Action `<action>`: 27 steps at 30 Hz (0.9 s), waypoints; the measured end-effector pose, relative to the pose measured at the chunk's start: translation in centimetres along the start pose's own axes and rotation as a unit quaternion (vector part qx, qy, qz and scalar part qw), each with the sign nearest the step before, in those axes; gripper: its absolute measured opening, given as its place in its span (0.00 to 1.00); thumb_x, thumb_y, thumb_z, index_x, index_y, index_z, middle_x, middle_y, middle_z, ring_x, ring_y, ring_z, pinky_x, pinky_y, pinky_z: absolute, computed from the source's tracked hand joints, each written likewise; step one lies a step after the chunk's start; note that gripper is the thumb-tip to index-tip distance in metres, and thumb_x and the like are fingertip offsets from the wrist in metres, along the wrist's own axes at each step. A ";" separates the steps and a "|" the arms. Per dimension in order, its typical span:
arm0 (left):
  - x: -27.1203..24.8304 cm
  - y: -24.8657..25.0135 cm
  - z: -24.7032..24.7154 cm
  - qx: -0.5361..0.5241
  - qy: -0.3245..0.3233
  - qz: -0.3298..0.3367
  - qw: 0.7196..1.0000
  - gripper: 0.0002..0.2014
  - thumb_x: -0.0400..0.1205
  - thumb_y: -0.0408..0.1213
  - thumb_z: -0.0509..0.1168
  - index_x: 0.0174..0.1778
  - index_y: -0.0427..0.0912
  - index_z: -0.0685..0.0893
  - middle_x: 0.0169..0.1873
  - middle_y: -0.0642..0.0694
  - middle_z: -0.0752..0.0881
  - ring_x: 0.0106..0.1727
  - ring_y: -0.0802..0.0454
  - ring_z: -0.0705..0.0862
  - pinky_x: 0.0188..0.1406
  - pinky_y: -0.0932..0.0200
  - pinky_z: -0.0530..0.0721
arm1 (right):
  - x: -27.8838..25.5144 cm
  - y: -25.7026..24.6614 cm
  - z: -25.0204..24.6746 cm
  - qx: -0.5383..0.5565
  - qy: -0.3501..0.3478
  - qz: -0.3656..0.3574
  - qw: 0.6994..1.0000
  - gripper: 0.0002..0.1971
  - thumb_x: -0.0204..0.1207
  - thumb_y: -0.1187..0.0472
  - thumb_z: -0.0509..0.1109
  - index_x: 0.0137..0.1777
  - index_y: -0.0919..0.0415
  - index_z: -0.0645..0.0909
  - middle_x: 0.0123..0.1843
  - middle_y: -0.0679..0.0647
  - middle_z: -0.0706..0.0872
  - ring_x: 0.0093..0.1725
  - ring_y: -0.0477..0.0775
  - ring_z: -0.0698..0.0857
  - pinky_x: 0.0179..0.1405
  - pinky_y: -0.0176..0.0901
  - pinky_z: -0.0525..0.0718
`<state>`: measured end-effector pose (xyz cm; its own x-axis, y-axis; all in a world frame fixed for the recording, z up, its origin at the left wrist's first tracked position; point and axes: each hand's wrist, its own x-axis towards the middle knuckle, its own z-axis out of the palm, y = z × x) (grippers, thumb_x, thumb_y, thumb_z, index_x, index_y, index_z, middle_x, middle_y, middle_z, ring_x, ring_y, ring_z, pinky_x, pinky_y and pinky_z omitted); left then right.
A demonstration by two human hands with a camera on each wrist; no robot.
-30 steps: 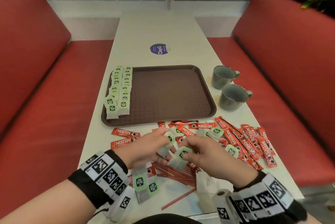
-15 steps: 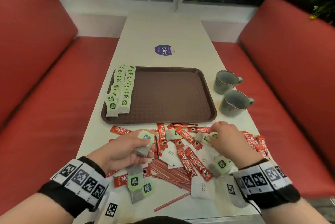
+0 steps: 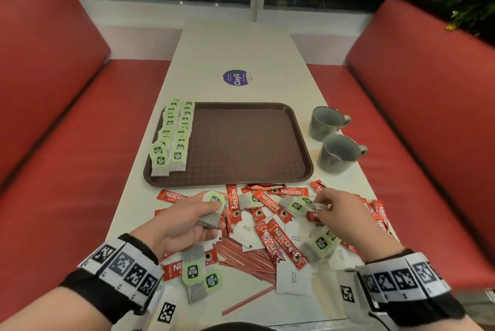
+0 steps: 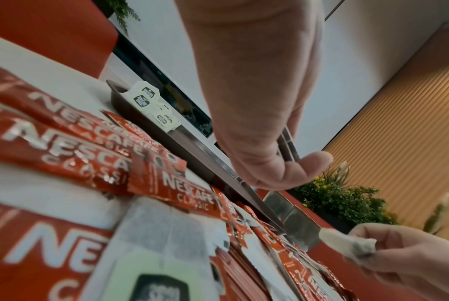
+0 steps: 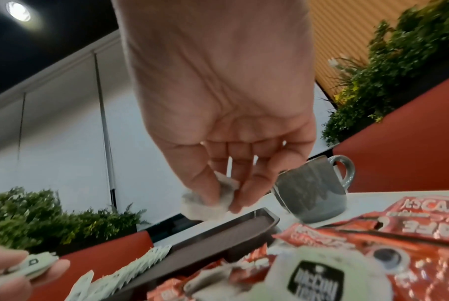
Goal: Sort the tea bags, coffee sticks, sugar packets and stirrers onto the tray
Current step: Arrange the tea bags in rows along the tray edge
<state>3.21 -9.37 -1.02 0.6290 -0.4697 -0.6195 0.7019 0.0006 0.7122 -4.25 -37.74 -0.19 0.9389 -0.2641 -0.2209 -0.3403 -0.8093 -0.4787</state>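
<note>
A brown tray [image 3: 249, 143] lies mid-table with two rows of green-tagged tea bags [image 3: 175, 137] along its left side. Below it spreads a mixed pile: red coffee sticks [image 3: 270, 206], white sugar packets [image 3: 293, 277], thin red stirrers [image 3: 246, 258] and loose tea bags [image 3: 199, 274]. My left hand [image 3: 214, 212] hovers over the pile's left part and grips a small stack of tea bags [image 3: 213, 207]; their edges show at its fingers [image 4: 286, 146]. My right hand [image 3: 320, 207] pinches one tea bag [image 5: 212, 195] just above the pile's right part.
Two grey mugs [image 3: 325, 121] [image 3: 338, 155] stand right of the tray. A purple round sticker [image 3: 237, 77] marks the table beyond it. Red bench seats [image 3: 67, 143] flank the table on both sides. Plants [image 5: 398, 61] stand behind the right bench.
My right hand left the left hand, reached right into the pile and now pinches a tea bag off it. The left hand kept its stack and drifted slightly left.
</note>
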 end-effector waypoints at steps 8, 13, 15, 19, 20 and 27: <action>0.1 0.7 2.8 0.064 -0.051 0.005 0.997 0.21 0.77 0.44 0.66 0.63 0.38 0.78 0.45 0.40 0.86 0.35 0.53 0.81 0.30 0.62 0.80 | -2.0 -1.4 -0.7 0.359 -0.120 -0.064 0.923 0.10 0.67 0.57 0.72 0.44 0.63 0.85 0.35 0.58 0.87 0.35 0.46 0.82 0.38 0.41 0.76; 0.2 1.3 5.1 0.087 -0.137 0.005 0.987 0.25 0.78 0.50 0.63 0.65 0.36 0.75 0.43 0.42 0.87 0.33 0.55 0.81 0.28 0.65 0.78 | -2.2 -3.3 0.1 0.358 -0.115 -0.138 0.916 0.08 0.72 0.67 0.75 0.43 0.51 0.89 0.37 0.55 0.88 0.38 0.48 0.83 0.41 0.37 0.80; 0.2 1.3 5.6 0.085 -0.154 0.011 0.984 0.17 0.79 0.44 0.65 0.59 0.38 0.78 0.39 0.44 0.86 0.33 0.54 0.81 0.27 0.66 0.77 | -2.1 -3.7 1.0 0.306 -0.051 -0.183 0.933 0.17 0.71 0.72 0.75 0.42 0.45 0.90 0.41 0.53 0.90 0.40 0.49 0.86 0.44 0.39 0.83; 0.2 1.1 5.6 0.091 -0.107 0.058 0.988 0.10 0.79 0.26 0.67 0.53 0.40 0.78 0.39 0.43 0.85 0.35 0.54 0.83 0.26 0.66 0.78 | -2.1 -4.3 2.2 0.305 -0.033 -0.190 0.932 0.22 0.69 0.77 0.69 0.45 0.46 0.89 0.40 0.46 0.89 0.39 0.40 0.84 0.41 0.31 0.78; 0.1 1.0 5.4 0.102 -0.084 0.078 0.988 0.11 0.78 0.25 0.68 0.54 0.39 0.78 0.40 0.42 0.84 0.36 0.53 0.83 0.26 0.65 0.79 | -2.1 -4.4 2.2 0.348 -0.053 -0.164 0.921 0.20 0.68 0.76 0.68 0.45 0.48 0.89 0.40 0.48 0.89 0.39 0.43 0.84 0.41 0.35 0.79; -1.3 1.3 4.2 0.342 0.011 0.228 0.912 0.11 0.74 0.30 0.73 0.49 0.43 0.83 0.35 0.49 0.85 0.32 0.60 0.81 0.30 0.65 0.80 | -1.3 -6.0 3.8 0.401 -0.179 -0.083 0.895 0.05 0.72 0.61 0.77 0.47 0.57 0.86 0.39 0.57 0.88 0.36 0.50 0.82 0.34 0.38 0.78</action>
<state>1.92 -12.50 2.07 0.8153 -0.5397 -0.2096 -0.0008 -0.3630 0.9318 -3.62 -30.51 -0.25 0.9516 0.1264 -0.2800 -0.2611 -0.1473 -0.9540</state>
